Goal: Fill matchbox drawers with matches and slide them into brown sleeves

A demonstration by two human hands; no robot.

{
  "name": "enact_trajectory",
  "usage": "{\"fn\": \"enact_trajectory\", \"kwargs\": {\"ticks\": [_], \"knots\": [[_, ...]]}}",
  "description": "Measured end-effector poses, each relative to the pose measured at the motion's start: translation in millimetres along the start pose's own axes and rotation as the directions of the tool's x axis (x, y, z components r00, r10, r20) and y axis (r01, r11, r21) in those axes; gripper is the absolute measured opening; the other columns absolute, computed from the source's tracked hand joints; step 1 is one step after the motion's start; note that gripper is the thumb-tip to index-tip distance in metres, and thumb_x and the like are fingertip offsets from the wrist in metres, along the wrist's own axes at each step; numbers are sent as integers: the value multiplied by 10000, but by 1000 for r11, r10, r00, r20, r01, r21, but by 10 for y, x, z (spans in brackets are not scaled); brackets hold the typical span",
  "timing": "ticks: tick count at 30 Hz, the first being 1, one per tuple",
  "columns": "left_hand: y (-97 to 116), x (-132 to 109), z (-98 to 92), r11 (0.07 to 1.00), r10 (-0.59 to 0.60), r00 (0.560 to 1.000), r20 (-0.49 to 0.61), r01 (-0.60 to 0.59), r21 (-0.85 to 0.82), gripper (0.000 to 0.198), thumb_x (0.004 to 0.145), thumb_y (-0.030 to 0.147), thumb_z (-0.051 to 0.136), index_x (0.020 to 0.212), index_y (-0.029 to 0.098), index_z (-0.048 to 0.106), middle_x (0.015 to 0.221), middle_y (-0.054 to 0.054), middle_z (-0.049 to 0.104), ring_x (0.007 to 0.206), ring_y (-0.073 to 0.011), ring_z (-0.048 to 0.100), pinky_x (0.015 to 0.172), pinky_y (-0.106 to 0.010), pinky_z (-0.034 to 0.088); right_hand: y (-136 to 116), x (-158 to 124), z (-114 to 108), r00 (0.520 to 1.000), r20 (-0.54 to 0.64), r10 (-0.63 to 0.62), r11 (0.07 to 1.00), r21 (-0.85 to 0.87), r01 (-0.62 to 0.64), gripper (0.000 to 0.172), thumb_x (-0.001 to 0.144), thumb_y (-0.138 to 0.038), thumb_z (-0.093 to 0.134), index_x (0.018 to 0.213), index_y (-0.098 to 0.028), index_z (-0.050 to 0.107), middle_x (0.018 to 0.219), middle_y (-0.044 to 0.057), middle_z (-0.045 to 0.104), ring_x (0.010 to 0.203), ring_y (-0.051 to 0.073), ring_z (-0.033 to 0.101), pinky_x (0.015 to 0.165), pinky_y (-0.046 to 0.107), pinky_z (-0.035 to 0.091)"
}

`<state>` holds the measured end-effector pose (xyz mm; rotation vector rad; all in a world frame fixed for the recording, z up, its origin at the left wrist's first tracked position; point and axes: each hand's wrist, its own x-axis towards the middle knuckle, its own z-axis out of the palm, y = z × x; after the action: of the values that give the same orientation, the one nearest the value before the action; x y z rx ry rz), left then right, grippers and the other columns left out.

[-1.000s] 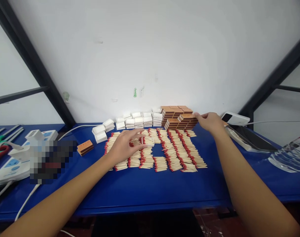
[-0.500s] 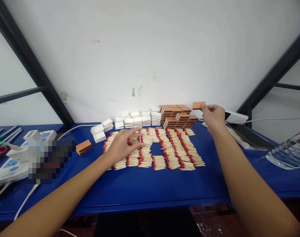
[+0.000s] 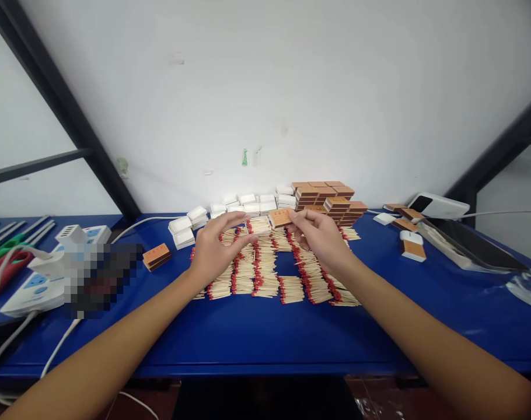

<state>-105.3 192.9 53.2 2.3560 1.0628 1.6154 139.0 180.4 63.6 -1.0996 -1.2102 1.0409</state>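
Observation:
My right hand (image 3: 320,238) pinches an orange matchbox sleeve (image 3: 280,217) above the rows of red-tipped matches (image 3: 265,268) on the blue table (image 3: 257,332). My left hand (image 3: 217,248) holds a white inner tray filled with matches (image 3: 257,225) right beside the sleeve, the two nearly touching end to end. Behind them stand a stack of orange sleeves (image 3: 331,201) and piles of white inner trays (image 3: 243,205).
Several matchboxes (image 3: 412,248) lie loose at the right, near a white device (image 3: 438,205) and a dark tablet (image 3: 475,248). An orange box (image 3: 156,256) and power strips with cables (image 3: 38,280) sit at the left. Scissors (image 3: 3,248) are at the far left.
My right hand lifted an orange sleeve off the stack and brought it left to the middle. My left hand rose from the matches holding a filled white tray to meet it.

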Motion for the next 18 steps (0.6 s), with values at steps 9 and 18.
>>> {"fn": "enact_trajectory", "kwargs": {"ticks": [9, 18], "knots": [[40, 4, 2, 1000, -18, 1000, -11, 18, -23, 402, 861, 325, 919, 1199, 241, 720, 1191, -48, 824, 1136, -260, 801, 1003, -388, 642, -7, -23, -12, 997, 78, -6, 999, -44, 10, 552, 809, -734, 813, 755, -214, 636, 722, 12, 632, 574, 109, 495, 476, 255, 347], [40, 32, -16, 983, -129, 990, 53, 134, -121, 423, 833, 310, 930, 1188, 239, 711, 1183, -57, 830, 1198, -291, 779, 1055, -420, 627, 22, -26, 9, 993, 115, -31, 998, -48, 36, 541, 832, -716, 793, 955, -220, 615, 772, 14, 698, 561, 113, 539, 453, 244, 386]]}}
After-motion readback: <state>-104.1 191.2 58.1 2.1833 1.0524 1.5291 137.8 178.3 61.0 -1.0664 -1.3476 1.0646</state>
